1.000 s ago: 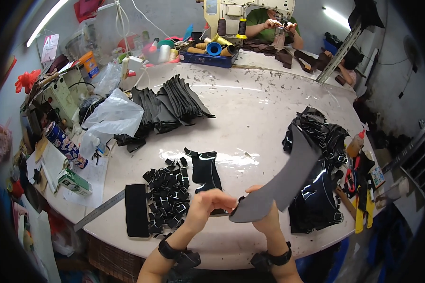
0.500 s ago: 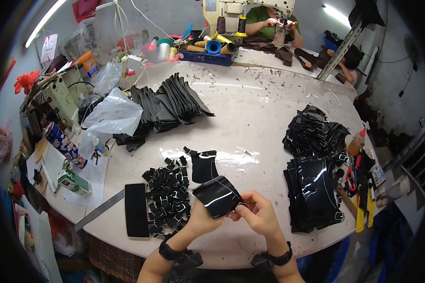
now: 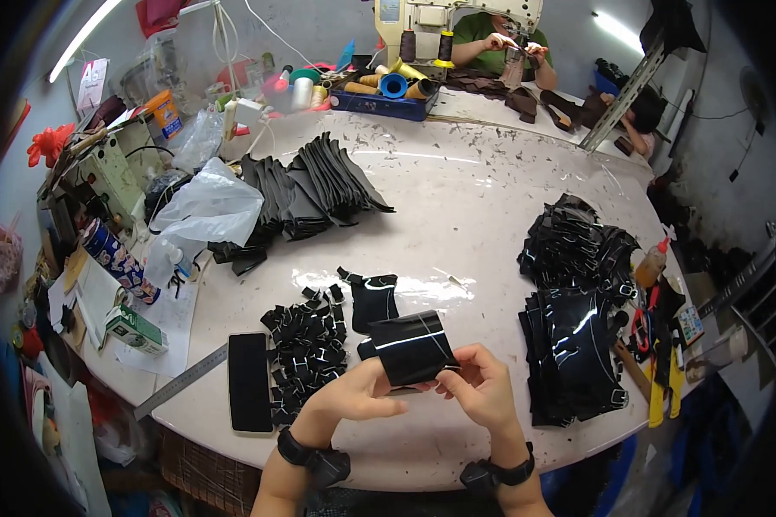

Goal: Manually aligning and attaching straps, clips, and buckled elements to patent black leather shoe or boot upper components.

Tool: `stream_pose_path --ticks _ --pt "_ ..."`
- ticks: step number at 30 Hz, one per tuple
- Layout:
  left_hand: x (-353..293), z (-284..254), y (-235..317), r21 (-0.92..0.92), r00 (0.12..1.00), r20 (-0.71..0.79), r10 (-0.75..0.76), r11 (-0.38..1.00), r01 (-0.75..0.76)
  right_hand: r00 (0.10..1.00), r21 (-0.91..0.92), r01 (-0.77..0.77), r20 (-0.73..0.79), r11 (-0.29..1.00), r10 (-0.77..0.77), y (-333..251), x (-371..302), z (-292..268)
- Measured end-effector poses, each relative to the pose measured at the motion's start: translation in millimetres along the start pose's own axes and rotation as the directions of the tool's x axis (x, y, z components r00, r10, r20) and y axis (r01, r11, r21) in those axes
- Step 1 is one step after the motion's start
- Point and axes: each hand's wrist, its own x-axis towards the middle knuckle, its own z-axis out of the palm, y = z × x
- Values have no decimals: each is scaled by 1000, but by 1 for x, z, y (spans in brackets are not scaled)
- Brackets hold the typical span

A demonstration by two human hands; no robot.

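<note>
A glossy black leather piece (image 3: 412, 346) is held up over the near middle of the table. My right hand (image 3: 481, 388) pinches its lower right corner between thumb and fingers. Under its left side goes my left hand (image 3: 353, 398), thumb stretched out and fingers hidden behind the leather. Just beyond lies another black leather piece (image 3: 374, 302) with a small strap at its upper left corner. To the left of my hands is a heap of small black straps with metal buckles (image 3: 308, 349).
Beside the heap lie a black phone (image 3: 249, 383) and a steel ruler (image 3: 181, 383). Stacked glossy black pieces (image 3: 569, 353) are at the right, dark cut pieces (image 3: 310, 189) at the back left. A thread tray (image 3: 379, 105) stands behind; a person (image 3: 474, 43) sits at a sewing machine.
The leather piece has turned and moved slightly right, its face now flatter toward me. My left thumb has swung out from it. My right hand keeps its pinch at the corner.
</note>
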Motion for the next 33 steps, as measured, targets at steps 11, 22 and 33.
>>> stream_pose_path --ticks 11,22,33 --pt "7 12 -2 80 942 -335 10 997 18 999 172 -13 -31 985 18 3 0 1" --pt "8 13 -10 29 936 -353 2 1000 9 997 371 19 62 928 -45 4 0 -2" --pt "7 15 -8 179 921 -385 66 984 4 966 34 192 -181 981 -183 16 -2 6"
